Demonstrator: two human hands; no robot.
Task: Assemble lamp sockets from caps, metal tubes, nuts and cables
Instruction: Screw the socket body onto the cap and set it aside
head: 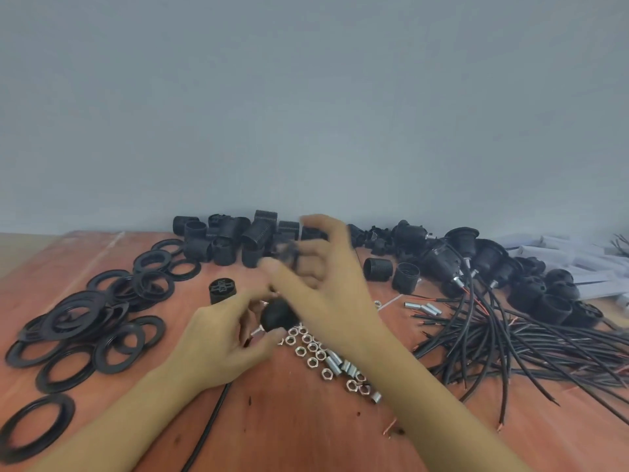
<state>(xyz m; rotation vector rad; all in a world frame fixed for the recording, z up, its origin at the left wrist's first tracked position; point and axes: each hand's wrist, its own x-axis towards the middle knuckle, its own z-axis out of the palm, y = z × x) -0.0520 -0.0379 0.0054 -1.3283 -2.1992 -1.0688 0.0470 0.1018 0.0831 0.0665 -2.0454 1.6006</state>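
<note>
Over table (306, 434) centre, beside nuts (311, 349): left hand (221, 338) pinches black cap (277, 315), metal tube (256, 332) poking out. Right hand (323, 267) blurred above; cannot tell whether it holds anything. Cap likely light, rigid, smooth dome slippery; best held round sides, not tube.

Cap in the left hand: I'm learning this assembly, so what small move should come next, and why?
Probably lower the right hand to pick a nut from the pile beside the cap. The left hand grips the cap with a tube already sticking out. The right hand hovers blurred above, and whether it holds anything is unclear.
</note>
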